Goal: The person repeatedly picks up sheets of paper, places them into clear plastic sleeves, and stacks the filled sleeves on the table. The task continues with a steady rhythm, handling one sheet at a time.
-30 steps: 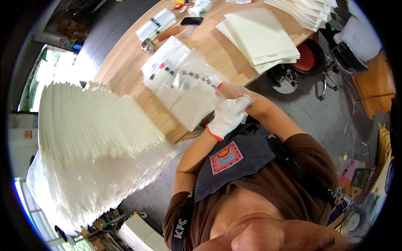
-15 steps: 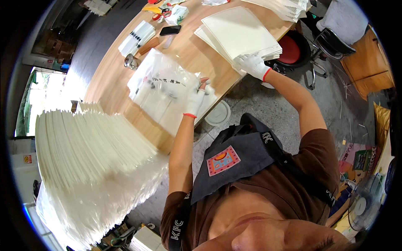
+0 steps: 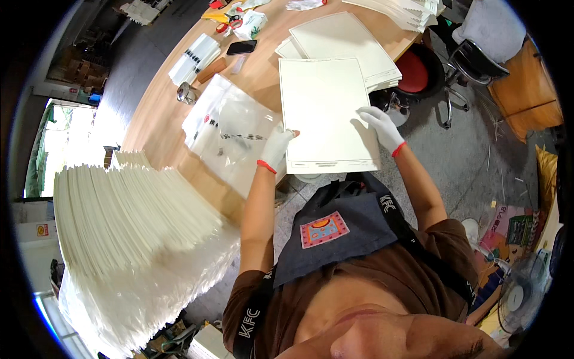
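Lifting one white sheet point(image 3: 326, 113) off the worktop's point(image 3: 161, 119) near edge.
My left hand point(image 3: 277, 148) and right hand point(image 3: 379, 127) grip its sides (best kept level, unbent).

Gloves: a white knit glove on the left hand point(image 3: 277, 146) and on the right hand point(image 3: 381, 127), each with a red cuff band.
Shirt: brown, short-sleeved, forearms bare.
Apron: dark grey-blue bib with a small square patch in pink, orange and blue.
Straps: dark, over both shoulders, printed with white lettering.
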Demonstrator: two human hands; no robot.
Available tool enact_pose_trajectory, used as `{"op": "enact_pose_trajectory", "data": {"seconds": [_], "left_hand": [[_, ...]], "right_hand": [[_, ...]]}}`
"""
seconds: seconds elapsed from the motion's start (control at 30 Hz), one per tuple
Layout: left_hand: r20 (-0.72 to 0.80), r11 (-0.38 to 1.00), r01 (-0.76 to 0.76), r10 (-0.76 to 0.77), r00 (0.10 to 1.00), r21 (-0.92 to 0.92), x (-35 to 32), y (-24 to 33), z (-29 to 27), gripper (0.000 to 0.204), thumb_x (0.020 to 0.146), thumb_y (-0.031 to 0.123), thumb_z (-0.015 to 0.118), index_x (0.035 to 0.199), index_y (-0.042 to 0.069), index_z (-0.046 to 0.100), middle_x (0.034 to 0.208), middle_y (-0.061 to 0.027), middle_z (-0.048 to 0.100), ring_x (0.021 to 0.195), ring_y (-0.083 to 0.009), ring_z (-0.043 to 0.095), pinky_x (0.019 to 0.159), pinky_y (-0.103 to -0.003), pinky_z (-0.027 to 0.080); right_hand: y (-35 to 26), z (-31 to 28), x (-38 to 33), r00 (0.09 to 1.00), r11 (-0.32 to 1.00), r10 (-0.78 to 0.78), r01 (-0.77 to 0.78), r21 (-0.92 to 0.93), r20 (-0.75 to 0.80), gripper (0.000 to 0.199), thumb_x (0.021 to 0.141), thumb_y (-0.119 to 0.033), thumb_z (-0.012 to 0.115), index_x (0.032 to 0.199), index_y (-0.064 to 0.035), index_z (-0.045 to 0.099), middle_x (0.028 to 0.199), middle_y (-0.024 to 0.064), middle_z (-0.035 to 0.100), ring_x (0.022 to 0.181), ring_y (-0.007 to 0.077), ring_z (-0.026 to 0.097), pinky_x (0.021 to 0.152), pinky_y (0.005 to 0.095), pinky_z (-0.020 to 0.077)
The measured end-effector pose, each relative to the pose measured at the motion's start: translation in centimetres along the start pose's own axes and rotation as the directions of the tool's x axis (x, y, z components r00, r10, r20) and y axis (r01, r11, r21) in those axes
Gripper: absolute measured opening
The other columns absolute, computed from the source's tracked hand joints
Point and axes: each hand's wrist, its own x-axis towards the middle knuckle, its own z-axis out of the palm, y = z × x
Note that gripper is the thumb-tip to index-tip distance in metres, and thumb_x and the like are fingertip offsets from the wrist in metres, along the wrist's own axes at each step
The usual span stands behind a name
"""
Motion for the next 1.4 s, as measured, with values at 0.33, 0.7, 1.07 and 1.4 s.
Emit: {"op": "enact_pose_trajectory", "data": {"seconds": [0.33, 0.7, 1.07, 1.4], "left_hand": [[0.136, 0.992, -0.052, 0.036, 0.990, 0.118, -2.1, -0.5, 0.7, 0.078, 0.084, 0.019, 0.058, 0.147, 0.010, 0.013, 0.142, -0.0142, 0.036, 0.100, -0.0188, 0.056, 0.073, -0.032, 0.051], [-0.079, 0.831, -0.404, 0.465, 0.882, 0.382, -13.8, 8.3, -3.8, 0.060, 0.088, 0.028, 0.058, 0.140, 0.007, 0.036, 0.134, -0.0103, 0.048, 0.094, -0.0154, 0.057, 0.068, -0.026, 0.049], [-0.037, 0.473, -0.454, 0.722, 0.691, 0.755, -11.0, -1.8, 0.1, 0.019, 0.085, 0.007, 0.053, 0.099, 0.011, 0.065, 0.094, -0.0105, 0.066, 0.086, -0.0249, 0.064, 0.071, -0.033, 0.051], [-0.230, 0.716, -0.303, 0.544, 0.807, 0.629, -6.9, -3.0, -1.5, 0.016, 0.080, 0.000, 0.053, 0.094, 0.005, 0.061, 0.086, -0.0125, 0.064, 0.080, -0.0236, 0.062, 0.073, -0.032, 0.049]], "right_hand": [[-1.8, 5.5, -2.6, 0.985, 0.731, -0.162, 0.165, -0.662, 0.067, 0.044, 0.084, -0.045, 0.057, 0.091, -0.0028, 0.063, 0.083, 0.0191, 0.062, 0.074, 0.0310, 0.062, 0.066, 0.0377, 0.0478], [-10.5, 12.5, -3.2, 0.591, -0.410, -0.137, 0.696, -0.589, 0.795, 0.012, 0.076, -0.016, 0.056, 0.070, -0.0081, 0.062, 0.084, 0.0087, 0.059, 0.061, 0.0245, 0.059, 0.056, 0.0326, 0.0511], [-10.3, 19.6, 1.2, 0.850, 0.256, 0.113, 0.475, -0.842, 0.514, 0.046, 0.085, -0.027, 0.059, 0.124, -0.0041, 0.053, 0.108, 0.0103, 0.064, 0.092, 0.0281, 0.063, 0.082, 0.0374, 0.0492], [0.6, 15.8, -3.2, 0.465, 0.028, -0.546, 0.841, -0.540, 0.697, 0.045, 0.070, -0.026, 0.068, 0.110, -0.0093, 0.056, 0.113, 0.0093, 0.055, 0.106, 0.0283, 0.052, 0.088, 0.0411, 0.0453]]}}
